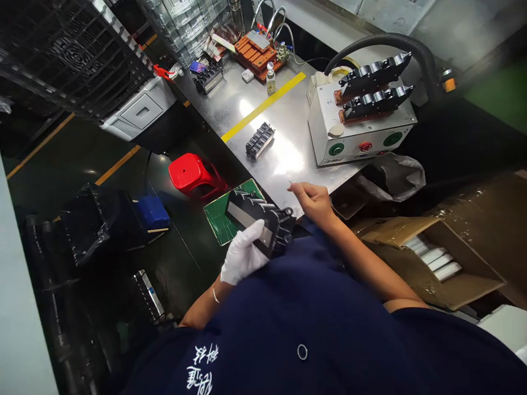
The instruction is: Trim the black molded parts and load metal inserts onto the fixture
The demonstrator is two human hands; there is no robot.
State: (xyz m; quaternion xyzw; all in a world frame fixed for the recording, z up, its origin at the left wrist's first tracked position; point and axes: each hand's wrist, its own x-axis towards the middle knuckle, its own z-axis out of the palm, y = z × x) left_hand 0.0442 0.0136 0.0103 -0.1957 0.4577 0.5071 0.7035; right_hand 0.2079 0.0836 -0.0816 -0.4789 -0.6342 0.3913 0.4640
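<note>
My left hand (244, 253), in a white glove, is closed around a black ribbed plastic part (247, 211) with a pale flat strip along one side. The part is tilted in front of my body, beyond the near edge of the metal table (284, 189). My bare right hand (315, 204) is pinched closed to the right of the part, apart from it. A tiny thin tip shows at its fingertips, too small to name. A similar black ribbed part (260, 141) lies on the table farther off.
A white control box (358, 131) with buttons carries two black ribbed parts on orange mounts. An orange fixture (261, 55), a small bottle (270, 82) and another black part (209, 79) stand behind the yellow line (263, 107). A red stool (187, 173) is left, an open carton (473, 274) right.
</note>
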